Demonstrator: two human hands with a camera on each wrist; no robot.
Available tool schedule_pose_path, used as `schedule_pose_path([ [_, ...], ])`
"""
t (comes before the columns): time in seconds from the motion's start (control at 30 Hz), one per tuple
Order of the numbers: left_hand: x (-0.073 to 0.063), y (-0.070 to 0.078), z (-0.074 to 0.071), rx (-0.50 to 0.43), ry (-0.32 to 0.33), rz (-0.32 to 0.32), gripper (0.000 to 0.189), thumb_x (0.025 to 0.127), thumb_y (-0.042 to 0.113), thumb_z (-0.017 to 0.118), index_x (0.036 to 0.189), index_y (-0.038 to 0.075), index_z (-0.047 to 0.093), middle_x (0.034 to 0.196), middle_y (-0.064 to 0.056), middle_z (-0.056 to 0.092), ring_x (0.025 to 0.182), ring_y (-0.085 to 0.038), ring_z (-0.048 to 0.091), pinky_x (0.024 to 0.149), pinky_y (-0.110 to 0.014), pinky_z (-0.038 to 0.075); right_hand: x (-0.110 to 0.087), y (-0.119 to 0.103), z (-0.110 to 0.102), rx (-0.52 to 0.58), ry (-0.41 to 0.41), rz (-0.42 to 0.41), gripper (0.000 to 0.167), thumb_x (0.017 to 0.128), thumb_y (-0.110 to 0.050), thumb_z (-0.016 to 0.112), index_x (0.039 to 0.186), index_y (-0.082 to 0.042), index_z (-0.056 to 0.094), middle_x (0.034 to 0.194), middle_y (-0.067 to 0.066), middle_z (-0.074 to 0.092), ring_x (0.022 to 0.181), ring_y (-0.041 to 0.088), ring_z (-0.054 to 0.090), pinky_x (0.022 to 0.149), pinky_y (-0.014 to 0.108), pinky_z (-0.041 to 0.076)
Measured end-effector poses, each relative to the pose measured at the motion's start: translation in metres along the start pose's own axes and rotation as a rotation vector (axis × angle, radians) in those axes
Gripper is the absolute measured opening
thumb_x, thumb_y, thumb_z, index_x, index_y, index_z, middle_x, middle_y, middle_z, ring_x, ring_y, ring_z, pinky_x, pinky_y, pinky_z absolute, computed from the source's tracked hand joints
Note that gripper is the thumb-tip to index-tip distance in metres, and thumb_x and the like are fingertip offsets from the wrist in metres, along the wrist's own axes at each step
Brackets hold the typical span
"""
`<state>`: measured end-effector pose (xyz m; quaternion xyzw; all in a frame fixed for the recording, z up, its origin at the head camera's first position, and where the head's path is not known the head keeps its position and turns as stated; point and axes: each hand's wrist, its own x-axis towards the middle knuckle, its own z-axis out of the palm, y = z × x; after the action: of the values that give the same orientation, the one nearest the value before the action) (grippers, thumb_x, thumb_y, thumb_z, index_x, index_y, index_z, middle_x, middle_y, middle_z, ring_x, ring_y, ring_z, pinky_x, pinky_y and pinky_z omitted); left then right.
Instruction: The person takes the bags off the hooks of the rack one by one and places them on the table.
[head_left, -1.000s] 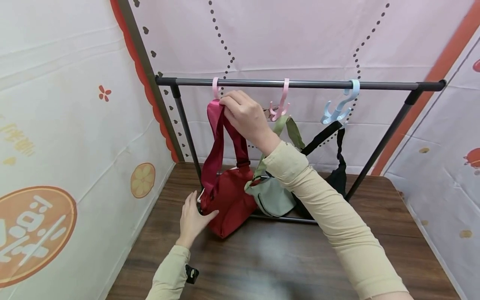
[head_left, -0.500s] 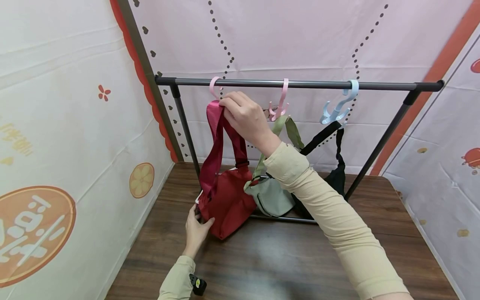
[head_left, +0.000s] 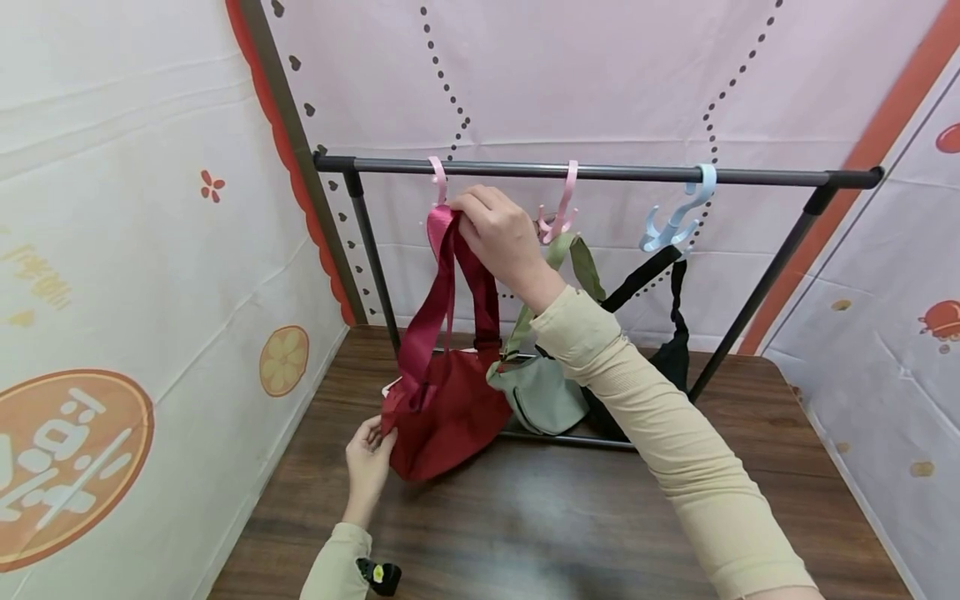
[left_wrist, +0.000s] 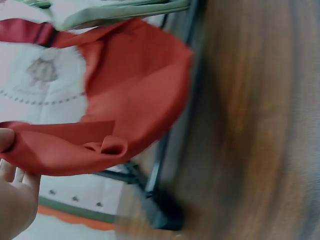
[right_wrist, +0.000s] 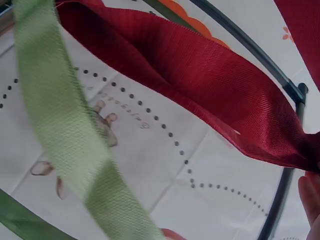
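Note:
A red bag (head_left: 450, 417) hangs at the left of a black rack, its lower part close over the table. My right hand (head_left: 504, 237) grips the top of its wide dark-red strap (head_left: 427, 325), just beneath the left pink hook (head_left: 439, 177). Down at the bag's left end, my left hand (head_left: 367, 462) pinches the fabric between thumb and fingers. The left wrist view shows that hand (left_wrist: 17, 205) at the bag's stretched-out red corner (left_wrist: 55, 150). In the right wrist view the strap (right_wrist: 200, 95) runs slack toward fingertips at the right edge.
The rack's top bar (head_left: 495, 169) also carries another pink hook (head_left: 562, 200) with a pale green bag (head_left: 551, 396), and a blue hook (head_left: 678, 217) with a black bag (head_left: 672, 358). The green bag touches the red one. Printed cloth walls (head_left: 187, 275) enclose the wooden table (head_left: 525, 517).
My left hand has gone from spread beside the red bag to pinching its left end, which is drawn out leftward. My right hand and the strap top have shifted slightly right.

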<state>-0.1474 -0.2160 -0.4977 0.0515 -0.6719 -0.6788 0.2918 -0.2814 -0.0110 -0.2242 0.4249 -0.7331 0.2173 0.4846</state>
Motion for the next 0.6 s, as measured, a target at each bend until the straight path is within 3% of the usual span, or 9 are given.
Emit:
schedule_pose_path([
  [0.17, 0.009, 0.002, -0.015, -0.025, -0.017, 0.014, 0.022, 0.076, -0.019, 0.056, 0.097, -0.019, 0.054, 0.080, 0.013, 0.063, 0.079, 0.003, 0.060, 0.070, -0.009, 0.047, -0.013, 0.003, 0.007, -0.008, -0.040, 0.052, 0.013, 0.084, 0.003, 0.051, 0.088, 0.001, 0.064, 0.085, 0.010, 0.063, 0.081, 0.024, 0.059, 0.075, 0.031, 0.050],
  [0.4, 0.012, 0.013, -0.027, -0.071, 0.000, -0.050, 0.024, 0.076, -0.018, 0.057, 0.100, -0.017, 0.056, 0.081, 0.008, 0.066, 0.079, -0.003, 0.062, 0.069, -0.013, 0.048, -0.040, 0.002, 0.019, 0.010, -0.094, 0.069, 0.013, 0.083, 0.004, 0.053, 0.088, 0.001, 0.064, 0.085, 0.010, 0.063, 0.083, 0.024, 0.060, 0.073, 0.032, 0.051],
  [0.6, 0.014, 0.021, -0.033, -0.115, 0.022, -0.031, 0.022, 0.076, -0.017, 0.059, 0.098, -0.019, 0.056, 0.081, 0.005, 0.067, 0.078, -0.005, 0.062, 0.070, -0.014, 0.049, -0.060, 0.001, 0.029, 0.005, -0.139, 0.063, 0.011, 0.084, 0.003, 0.054, 0.088, 0.000, 0.064, 0.084, 0.009, 0.062, 0.081, 0.023, 0.059, 0.071, 0.032, 0.050],
])
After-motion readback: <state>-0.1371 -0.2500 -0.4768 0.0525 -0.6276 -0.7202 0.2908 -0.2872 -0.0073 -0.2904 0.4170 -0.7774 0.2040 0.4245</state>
